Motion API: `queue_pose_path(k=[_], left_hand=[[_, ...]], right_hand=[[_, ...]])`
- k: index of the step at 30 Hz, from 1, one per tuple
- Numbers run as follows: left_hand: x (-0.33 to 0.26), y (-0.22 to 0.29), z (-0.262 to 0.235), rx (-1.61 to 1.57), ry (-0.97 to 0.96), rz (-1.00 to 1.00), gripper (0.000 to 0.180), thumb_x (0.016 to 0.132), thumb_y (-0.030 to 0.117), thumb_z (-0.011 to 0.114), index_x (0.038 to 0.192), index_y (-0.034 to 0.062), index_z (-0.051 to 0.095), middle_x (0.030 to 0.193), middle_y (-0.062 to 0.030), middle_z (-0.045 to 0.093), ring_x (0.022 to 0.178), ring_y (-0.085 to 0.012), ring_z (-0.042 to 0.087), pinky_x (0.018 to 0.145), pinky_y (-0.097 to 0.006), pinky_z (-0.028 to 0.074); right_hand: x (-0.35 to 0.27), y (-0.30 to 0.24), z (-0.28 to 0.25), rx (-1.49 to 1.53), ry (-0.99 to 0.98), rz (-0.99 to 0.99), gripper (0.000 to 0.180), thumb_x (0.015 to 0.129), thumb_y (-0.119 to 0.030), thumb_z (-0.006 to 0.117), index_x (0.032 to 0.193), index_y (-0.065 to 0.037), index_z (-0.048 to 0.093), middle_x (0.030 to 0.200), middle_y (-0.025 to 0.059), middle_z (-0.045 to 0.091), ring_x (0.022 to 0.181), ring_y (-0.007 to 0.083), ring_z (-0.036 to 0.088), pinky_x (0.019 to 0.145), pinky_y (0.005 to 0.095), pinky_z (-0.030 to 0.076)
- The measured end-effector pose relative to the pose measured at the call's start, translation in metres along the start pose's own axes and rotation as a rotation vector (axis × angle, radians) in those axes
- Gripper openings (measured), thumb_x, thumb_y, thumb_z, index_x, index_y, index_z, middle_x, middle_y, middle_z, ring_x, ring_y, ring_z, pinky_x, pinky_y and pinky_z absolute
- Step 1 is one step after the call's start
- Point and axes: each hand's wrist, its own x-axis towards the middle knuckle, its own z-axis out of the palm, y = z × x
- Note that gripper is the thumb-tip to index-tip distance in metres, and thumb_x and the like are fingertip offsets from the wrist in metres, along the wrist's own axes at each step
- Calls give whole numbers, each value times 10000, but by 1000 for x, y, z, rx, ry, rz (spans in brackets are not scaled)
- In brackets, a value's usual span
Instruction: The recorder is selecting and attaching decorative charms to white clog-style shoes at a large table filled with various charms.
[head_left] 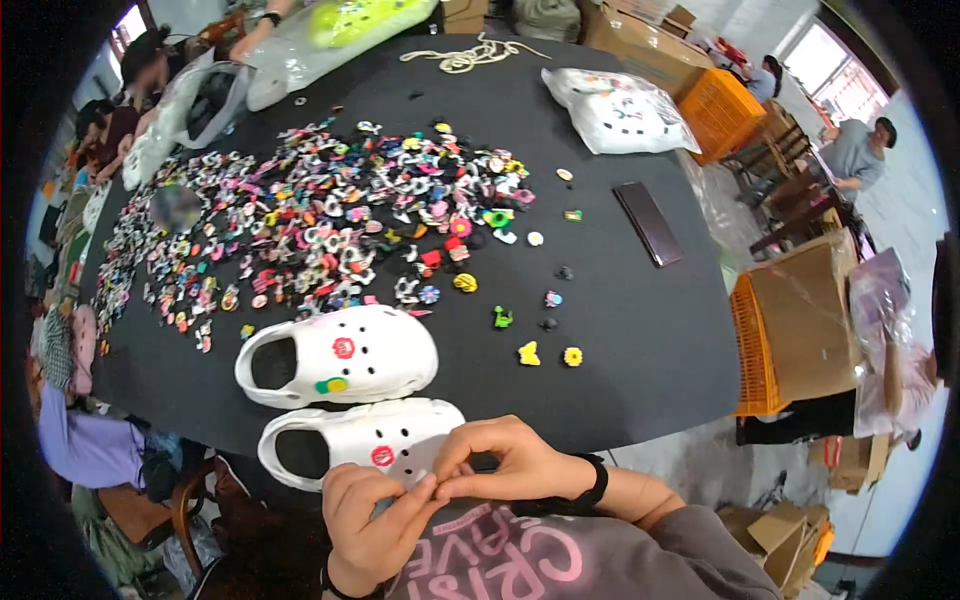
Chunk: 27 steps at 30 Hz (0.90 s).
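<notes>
Just in front of my body, my left hand [375,520] and my right hand [512,462] meet at the fingertips, both pinched closed. Whatever they hold, if anything, is too small or hidden to make out. Partly behind them lies a white clog [345,425] with a red round charm on its holed top. A second white clog [390,350] sits beyond it, bearing a red charm [344,348] and a green-and-yellow charm [332,385]. To the right are loose charms, among them a yellow butterfly charm [529,353], a yellow flower charm [572,357] and a green charm [502,317].
A large heap of colourful shoe charms [330,210] covers the black table's left half. A dark phone [647,224], a bagged white clog [620,110] and pale cord [465,55] lie farther off. Orange crates [722,112] stand beyond the right edge. Another person's hand [255,38] reaches bags at far left.
</notes>
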Motion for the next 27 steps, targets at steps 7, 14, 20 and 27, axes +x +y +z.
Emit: queue_pose_path(k=[7,14,20,27], left_hand=[[13,1,20,54,-80,96,416,662,191,845,1044,98,711,904,-8,562,816,-213,549,752,-373,402],[-19,-23,-20,247,154,-124,459,667,32,777,1089,0,600,1009,-143,564,926,-319,550,821,-452,435],[-77,-54,-35,415,481,-313,264,878,14,667,1135,-39,642,1085,-173,617,901,-293,598,762,-370,494],[-98,-75,-64,494,675,-251,242,897,72,682,1096,-62,654,1065,-212,629,852,-270,630,693,-349,519]], right_hand=[[-20,-17,-45,-189,106,88,128,831,-141,760,911,-50,717,803,43,669,726,115,618,619,258,474],[-9,-24,-211,-680,585,244,194,868,-189,724,899,2,710,802,29,700,757,75,624,673,242,496],[-6,9,-271,-866,570,452,269,846,-269,738,841,0,721,726,48,678,640,101,615,593,259,481],[-6,0,-266,-883,625,452,272,889,-251,697,880,21,678,710,43,654,632,107,607,586,254,489]])
